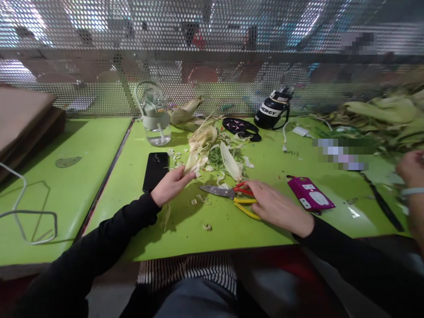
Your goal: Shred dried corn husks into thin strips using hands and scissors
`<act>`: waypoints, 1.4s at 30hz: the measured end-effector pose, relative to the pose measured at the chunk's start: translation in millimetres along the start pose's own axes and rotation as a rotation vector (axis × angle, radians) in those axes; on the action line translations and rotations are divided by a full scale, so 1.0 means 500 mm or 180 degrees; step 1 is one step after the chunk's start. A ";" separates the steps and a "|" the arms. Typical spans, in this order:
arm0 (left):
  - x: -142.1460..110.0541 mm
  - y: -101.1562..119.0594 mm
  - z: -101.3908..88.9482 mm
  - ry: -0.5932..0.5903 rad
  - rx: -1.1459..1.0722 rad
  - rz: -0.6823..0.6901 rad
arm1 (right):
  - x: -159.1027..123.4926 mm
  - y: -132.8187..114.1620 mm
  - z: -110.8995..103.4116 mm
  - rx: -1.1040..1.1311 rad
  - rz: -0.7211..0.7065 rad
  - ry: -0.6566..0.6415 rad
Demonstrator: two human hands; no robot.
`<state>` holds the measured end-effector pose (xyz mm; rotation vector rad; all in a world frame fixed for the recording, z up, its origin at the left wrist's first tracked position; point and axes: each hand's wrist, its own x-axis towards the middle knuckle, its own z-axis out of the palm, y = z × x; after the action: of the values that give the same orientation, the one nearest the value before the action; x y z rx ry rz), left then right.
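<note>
My left hand (172, 184) pinches the near end of a bundle of pale dried corn husks (202, 140), just right of a black phone (155, 170). In my right hand (278, 206) is a pair of scissors (233, 193) with one red and one yellow handle. Their blades point left and look closed, lying low over the table, apart from the husks. Beyond the scissors sit a heap of thin green shreds (217, 157) and a loose pale husk piece (230, 161). Small husk scraps are strewn around both hands.
On the green table (132, 236) stand a clear bottle (157, 126) and a tilted black bottle (272, 109). A purple power bank-like device (310, 194) lies right. More husks (384, 112) pile up far right, near another person's hand (410, 170). Cardboard (24, 115) is stacked left; a perforated metal screen (212, 62) borders the back.
</note>
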<state>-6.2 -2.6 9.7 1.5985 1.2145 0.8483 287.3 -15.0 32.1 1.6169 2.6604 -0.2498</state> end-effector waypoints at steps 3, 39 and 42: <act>-0.006 0.012 0.000 0.0107 -0.0133 -0.0167 | -0.005 0.019 -0.028 0.0110 -0.0008 0.0056; -0.019 0.023 0.023 -0.0162 -0.0878 0.0320 | 0.030 -0.062 -0.048 0.0909 -0.0074 -0.0297; -0.022 0.018 0.025 -0.0360 -0.0928 0.0267 | 0.033 -0.066 -0.047 0.0954 -0.0149 -0.0281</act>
<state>5.2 -17.4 14.1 1.4459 0.9040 0.9290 251.9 -12.1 58.1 1.5697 2.6982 -0.7349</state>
